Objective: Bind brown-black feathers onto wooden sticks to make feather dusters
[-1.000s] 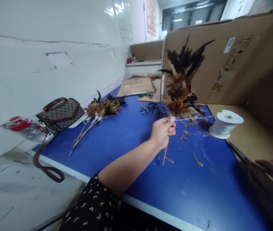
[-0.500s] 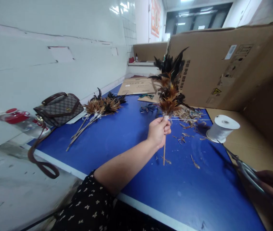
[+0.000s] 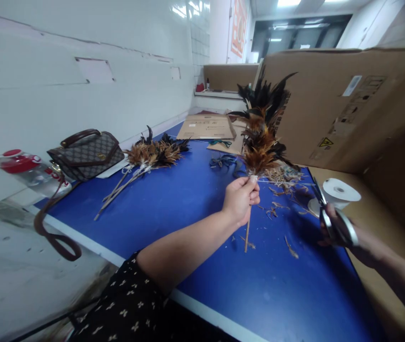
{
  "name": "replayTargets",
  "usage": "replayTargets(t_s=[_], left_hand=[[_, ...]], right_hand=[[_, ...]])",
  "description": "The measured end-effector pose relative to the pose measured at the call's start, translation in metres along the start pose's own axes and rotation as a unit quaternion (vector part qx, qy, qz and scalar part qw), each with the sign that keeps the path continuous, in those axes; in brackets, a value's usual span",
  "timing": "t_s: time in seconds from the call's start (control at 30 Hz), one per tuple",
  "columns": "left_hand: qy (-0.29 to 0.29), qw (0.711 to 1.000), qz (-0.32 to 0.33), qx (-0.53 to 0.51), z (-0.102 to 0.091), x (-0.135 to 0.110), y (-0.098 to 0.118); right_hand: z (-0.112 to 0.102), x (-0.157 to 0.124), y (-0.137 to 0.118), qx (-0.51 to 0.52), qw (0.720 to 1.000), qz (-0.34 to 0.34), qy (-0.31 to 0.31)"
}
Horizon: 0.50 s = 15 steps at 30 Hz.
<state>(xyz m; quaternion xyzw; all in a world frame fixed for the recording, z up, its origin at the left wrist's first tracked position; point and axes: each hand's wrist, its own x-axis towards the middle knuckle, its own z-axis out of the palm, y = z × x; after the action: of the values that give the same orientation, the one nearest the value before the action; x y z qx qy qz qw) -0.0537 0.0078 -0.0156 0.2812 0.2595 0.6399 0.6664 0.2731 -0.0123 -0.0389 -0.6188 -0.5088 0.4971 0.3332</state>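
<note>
My left hand point(image 3: 240, 199) is closed around the stick of a feather duster point(image 3: 261, 137), its brown and black feathers standing upright above my fingers. White ribbon binds the base of the feathers. From that binding a strand of the ribbon point(image 3: 284, 182) stretches right toward the spool point(image 3: 341, 190). My right hand point(image 3: 334, 228) grips metal scissors point(image 3: 338, 227), somewhat blurred, with the blades pointing up close to the strand. Whether the blades touch it I cannot tell. Loose feather scraps point(image 3: 284, 175) lie behind and right of my left hand.
Several finished-looking feather dusters point(image 3: 156, 154) lie at left on the blue table point(image 3: 188, 209). Beside them are a handbag point(image 3: 88, 154) and a red-capped bottle point(image 3: 27, 171). A large cardboard box point(image 3: 331, 109) rises at the back right. Flat cardboard point(image 3: 206, 127) and dark green ties point(image 3: 220, 142) lie farther back.
My right hand has brought the scissors left and up from the lower right edge to beside the spool and strand. My left hand keeps hold of the feather duster. The view has shifted slightly.
</note>
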Motion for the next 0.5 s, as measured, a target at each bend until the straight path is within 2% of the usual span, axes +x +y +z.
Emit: replayTargets(t_s=[0.17, 0.37, 0.5], left_hand=[[-0.001, 1.0, 0.0, -0.003, -0.003, 0.002, -0.001], [0.015, 1.0, 0.005, -0.013, -0.004, 0.005, 0.002], [0.015, 1.0, -0.001, -0.012, -0.001, 0.002, 0.004]], right_hand=[[-0.004, 0.021, -0.002, -0.005, 1.0, 0.0, 0.029], [-0.009, 0.005, 0.013, -0.035, 0.995, 0.061, 0.072], [-0.026, -0.005, 0.025, -0.097, 0.994, 0.036, 0.033]])
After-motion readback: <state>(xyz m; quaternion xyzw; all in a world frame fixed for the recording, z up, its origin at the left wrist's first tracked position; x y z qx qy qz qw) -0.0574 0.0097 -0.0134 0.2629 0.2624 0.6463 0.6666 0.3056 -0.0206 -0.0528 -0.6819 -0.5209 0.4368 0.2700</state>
